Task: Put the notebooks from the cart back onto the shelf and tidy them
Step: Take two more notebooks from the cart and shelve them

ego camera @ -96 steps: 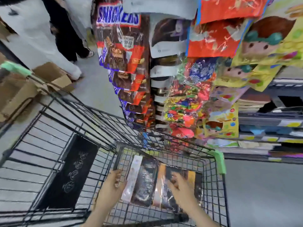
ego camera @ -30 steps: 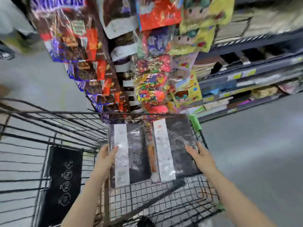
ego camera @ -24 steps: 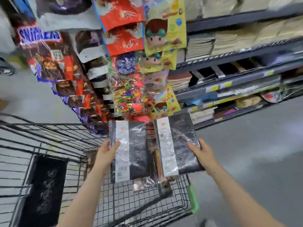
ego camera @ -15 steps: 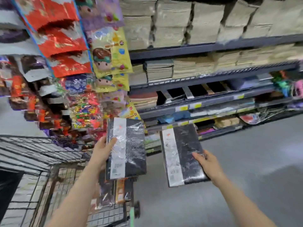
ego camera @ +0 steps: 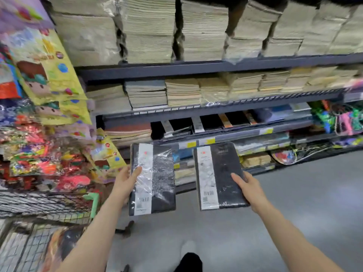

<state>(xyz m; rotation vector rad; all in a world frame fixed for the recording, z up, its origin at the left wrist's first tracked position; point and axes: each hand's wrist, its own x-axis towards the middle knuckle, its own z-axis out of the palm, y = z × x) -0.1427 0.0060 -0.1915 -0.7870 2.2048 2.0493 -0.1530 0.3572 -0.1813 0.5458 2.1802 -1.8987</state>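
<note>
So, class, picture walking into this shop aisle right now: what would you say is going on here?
A person is restocking. Each hand holds one black shrink-wrapped notebook: the left hand grips the left notebook by its edge, and the right hand holds the right notebook. Both are held up in front of the shelf, not yet placed. A row of similar black notebooks lies on a middle level. The cart at the left has more items inside.

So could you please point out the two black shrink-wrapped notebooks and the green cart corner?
left-hand black notebook (ego camera: 163, 173), head view, dark cover
right-hand black notebook (ego camera: 225, 167), head view, dark cover
green cart corner (ego camera: 93, 203), head view, plastic bumper
</note>
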